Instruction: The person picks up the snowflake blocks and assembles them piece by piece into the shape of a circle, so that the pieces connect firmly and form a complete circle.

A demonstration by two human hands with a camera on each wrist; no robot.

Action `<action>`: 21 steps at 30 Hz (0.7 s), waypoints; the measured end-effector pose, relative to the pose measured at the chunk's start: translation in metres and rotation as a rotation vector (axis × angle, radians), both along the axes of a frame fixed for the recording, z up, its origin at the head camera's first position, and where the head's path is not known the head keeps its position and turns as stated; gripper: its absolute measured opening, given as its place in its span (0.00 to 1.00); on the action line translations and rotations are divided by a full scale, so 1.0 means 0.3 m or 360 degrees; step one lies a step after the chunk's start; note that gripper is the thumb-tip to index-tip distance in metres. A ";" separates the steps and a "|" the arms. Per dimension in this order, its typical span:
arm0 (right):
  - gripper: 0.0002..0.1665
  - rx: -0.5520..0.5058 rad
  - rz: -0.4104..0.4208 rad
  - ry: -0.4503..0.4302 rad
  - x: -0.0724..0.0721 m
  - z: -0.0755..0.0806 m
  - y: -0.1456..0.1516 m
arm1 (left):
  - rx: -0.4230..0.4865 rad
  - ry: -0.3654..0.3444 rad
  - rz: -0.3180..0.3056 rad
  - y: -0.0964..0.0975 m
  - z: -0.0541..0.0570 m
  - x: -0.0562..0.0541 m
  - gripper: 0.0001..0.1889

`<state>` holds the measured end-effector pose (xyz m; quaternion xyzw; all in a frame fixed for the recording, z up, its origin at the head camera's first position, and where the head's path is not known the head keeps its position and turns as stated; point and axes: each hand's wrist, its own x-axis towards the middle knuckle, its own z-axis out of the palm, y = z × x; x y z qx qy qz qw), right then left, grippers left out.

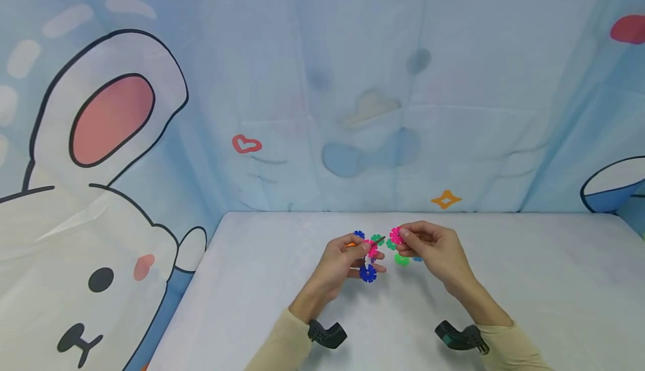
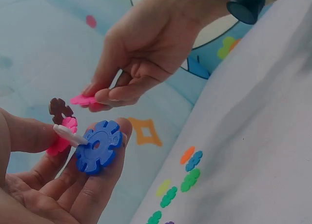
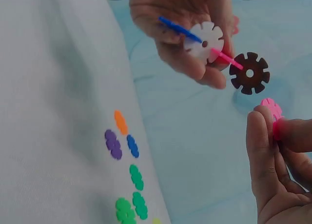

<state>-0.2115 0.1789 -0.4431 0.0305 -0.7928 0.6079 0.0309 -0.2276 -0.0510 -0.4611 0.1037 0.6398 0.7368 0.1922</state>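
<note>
My left hand [image 1: 336, 264] holds a small chain of notched plastic snowflake discs, pinched between thumb and fingers. In the left wrist view a blue disc [image 2: 100, 148] sits at the near end, slotted into a white disc [image 2: 69, 134]. Beyond the white one come a pink disc [image 2: 71, 123] and a brown disc [image 3: 249, 80] at the far end. My right hand [image 1: 438, 250] pinches a separate pink disc [image 3: 271, 107] by thumb and fingertips. This pink disc stands close to the brown one, with a gap between them in the right wrist view.
Several loose discs lie on the white table beyond the hands, among them a green disc [image 1: 401, 260], an orange disc [image 3: 121, 122] and a purple disc [image 3: 113, 145]. A printed blue curtain [image 1: 312, 186] rises behind the table's back edge.
</note>
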 end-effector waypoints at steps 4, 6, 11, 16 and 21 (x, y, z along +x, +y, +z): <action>0.23 -0.0007 -0.0007 0.0002 0.009 0.015 -0.006 | -0.0046 0.0130 0.0016 0.009 0.013 0.015 0.07; 0.22 0.0007 -0.0001 0.0026 0.011 0.016 -0.007 | -0.0085 0.0200 0.0022 0.011 0.021 0.025 0.08; 0.20 0.0080 0.0024 0.0155 0.017 0.012 -0.009 | -0.0161 0.0349 0.0053 0.015 0.036 0.042 0.08; 0.15 0.0115 0.0021 0.0308 0.026 0.011 -0.013 | -0.0163 0.0435 0.0087 0.019 0.042 0.048 0.07; 0.10 0.0203 -0.0030 0.0459 0.035 0.007 -0.027 | -0.0176 0.0524 0.0121 0.022 0.049 0.055 0.06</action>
